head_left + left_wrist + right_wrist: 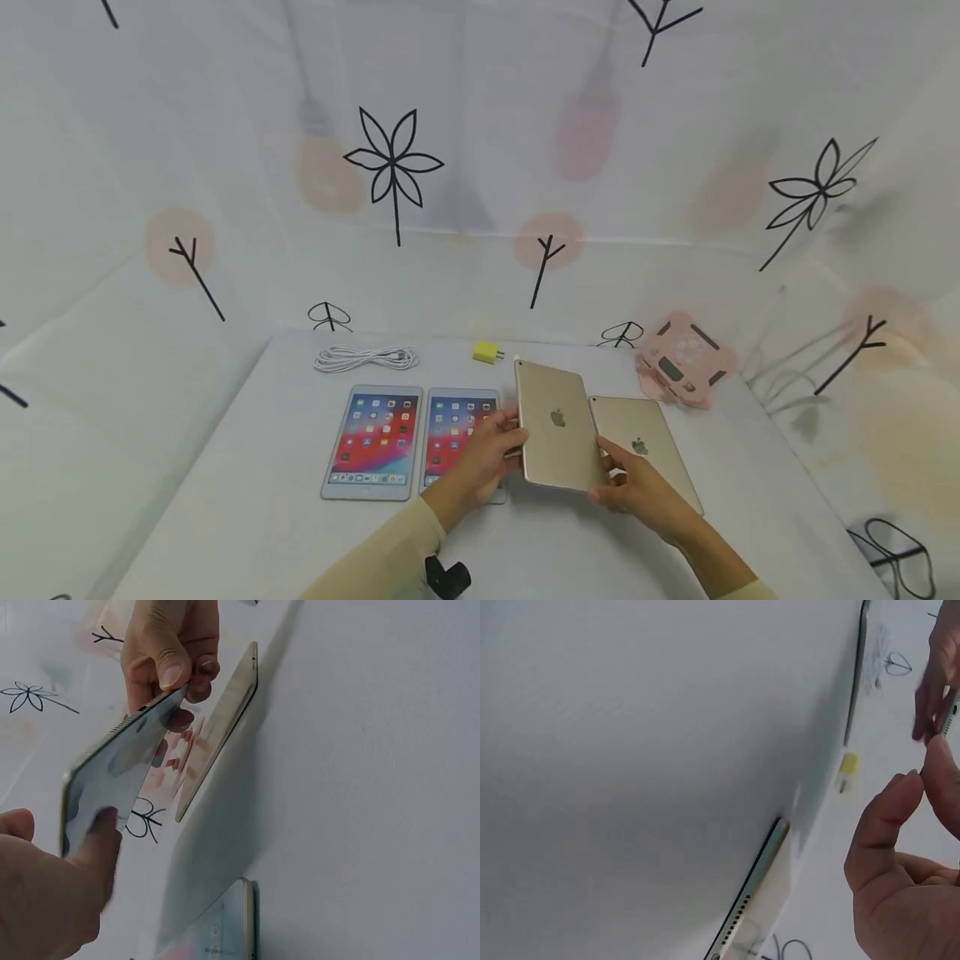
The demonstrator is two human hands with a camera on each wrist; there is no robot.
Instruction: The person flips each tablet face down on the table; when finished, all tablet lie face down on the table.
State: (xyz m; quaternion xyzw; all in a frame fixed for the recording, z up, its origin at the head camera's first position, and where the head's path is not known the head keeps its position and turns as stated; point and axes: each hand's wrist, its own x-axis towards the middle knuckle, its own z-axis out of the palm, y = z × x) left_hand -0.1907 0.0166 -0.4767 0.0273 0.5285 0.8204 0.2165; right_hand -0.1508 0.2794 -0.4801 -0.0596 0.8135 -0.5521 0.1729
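Fingers, left hand (482, 460): closed on the left long edge, thumb at the back's rim, the other fingers reaching round to the screen side.
Fingers, right hand (642, 493): pinching the lower right corner region, thumb and fingertips drawn close together.
Held tablet (561, 427), position: raised above the table (247, 517), between the two hands, tilted, right of the two white tablets; in the head view its right side overlaps the edge of the second gold tablet (660, 467).
Held tablet, back: matte gold, evenly coloured, dark apple emblem at the middle, small camera lens at the upper left corner.
Held tablet, rim: slim, pale, rounded corners; a row of small perforations shows along one short edge in the left wrist view.
Held tablet, screen side: glossy grey, carrying reflections of fingers.
Second gold tablet: flat on the table, back upward, same emblem.
Outer white tablet (373, 442): flat, screen lit, app icons on a red and blue background.
Inner white tablet (450, 437): flat, lit likewise, partly covered by the left hand.
Cable (366, 358): white, coiled, behind the white tablets.
Plug (486, 351): yellow, prongs pointing right.
Pink item (693, 354): dark slots, at the table's far right corner.
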